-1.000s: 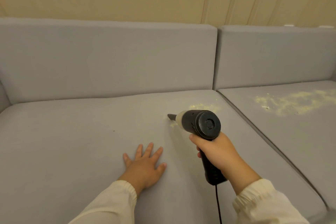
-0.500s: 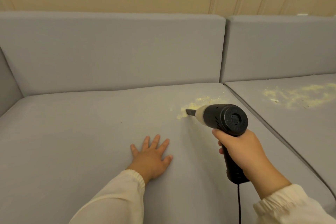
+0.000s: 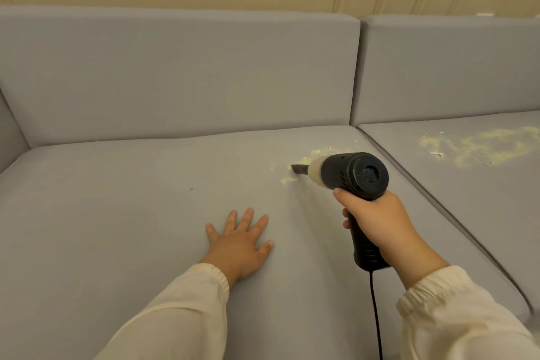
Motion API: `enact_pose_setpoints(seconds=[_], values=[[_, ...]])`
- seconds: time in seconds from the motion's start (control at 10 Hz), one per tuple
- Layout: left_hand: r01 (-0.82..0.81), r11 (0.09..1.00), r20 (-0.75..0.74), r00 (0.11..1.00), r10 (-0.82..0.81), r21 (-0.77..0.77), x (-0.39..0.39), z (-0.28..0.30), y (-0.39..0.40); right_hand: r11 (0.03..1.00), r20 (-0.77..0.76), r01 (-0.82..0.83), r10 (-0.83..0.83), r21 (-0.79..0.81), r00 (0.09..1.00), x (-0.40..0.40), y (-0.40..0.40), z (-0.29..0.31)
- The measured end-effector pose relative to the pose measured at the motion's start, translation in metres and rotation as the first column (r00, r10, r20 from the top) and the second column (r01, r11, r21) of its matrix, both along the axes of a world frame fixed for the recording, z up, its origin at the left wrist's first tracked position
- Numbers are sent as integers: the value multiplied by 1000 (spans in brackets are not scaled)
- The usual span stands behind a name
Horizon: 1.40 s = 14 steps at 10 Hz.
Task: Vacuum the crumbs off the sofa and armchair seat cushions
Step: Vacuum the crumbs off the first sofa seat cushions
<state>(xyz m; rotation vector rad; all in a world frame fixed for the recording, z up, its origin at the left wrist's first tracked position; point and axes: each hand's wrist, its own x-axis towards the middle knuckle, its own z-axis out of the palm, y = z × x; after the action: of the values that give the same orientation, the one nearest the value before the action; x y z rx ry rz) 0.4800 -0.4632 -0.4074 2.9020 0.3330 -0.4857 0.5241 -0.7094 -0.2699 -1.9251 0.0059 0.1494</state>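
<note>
Vacuum (image 3: 353,175) nozzle at crumbs (image 3: 317,153) on the sofa seat cushion (image 3: 117,213).
Right hand (image 3: 377,222) grips the vacuum handle; left hand (image 3: 239,242) rests flat, fingers spread, on the near cushion. More crumbs (image 3: 482,146) lie far right.

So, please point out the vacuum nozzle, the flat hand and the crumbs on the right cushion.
vacuum nozzle (image 3: 299,169), head view, dark narrow tip.
left hand (image 3: 238,242), head view, back of hand.
crumbs (image 3: 479,147), head view, middle of yellow patch.
</note>
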Motion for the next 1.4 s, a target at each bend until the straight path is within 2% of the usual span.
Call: enact_pose_setpoints(seconds=[0.1,0.3,0.8,1.0,1.1,1.3,1.4], values=[[-2,1000,-4,1000,2,0,0,0,0,998,25,-41,42,-55,999,0,6,-2],[-1,1000,2,1000,1,-10,0,0,0,999,66,25,-23,-34,998,6,9,-6],[10,1000,-15,1000,-10,8,1,3,0,984,-13,-176,176,-11,984,-3,25,-10],[42,999,6,999,-42,10,1,5,-14,999,36,-37,37,-16,999,-11,-2,-10],[76,997,-11,997,-76,-10,3,9,-31,1000,11,-25,25,9,1000,-15,-15,-8],[96,995,-57,994,-97,-23,-3,15,-54,991,-69,-122,126,58,990,-27,-18,-1],[96,995,-60,993,-98,-32,-3,18,-59,991,-27,-135,135,-21,991,-33,-15,1]])
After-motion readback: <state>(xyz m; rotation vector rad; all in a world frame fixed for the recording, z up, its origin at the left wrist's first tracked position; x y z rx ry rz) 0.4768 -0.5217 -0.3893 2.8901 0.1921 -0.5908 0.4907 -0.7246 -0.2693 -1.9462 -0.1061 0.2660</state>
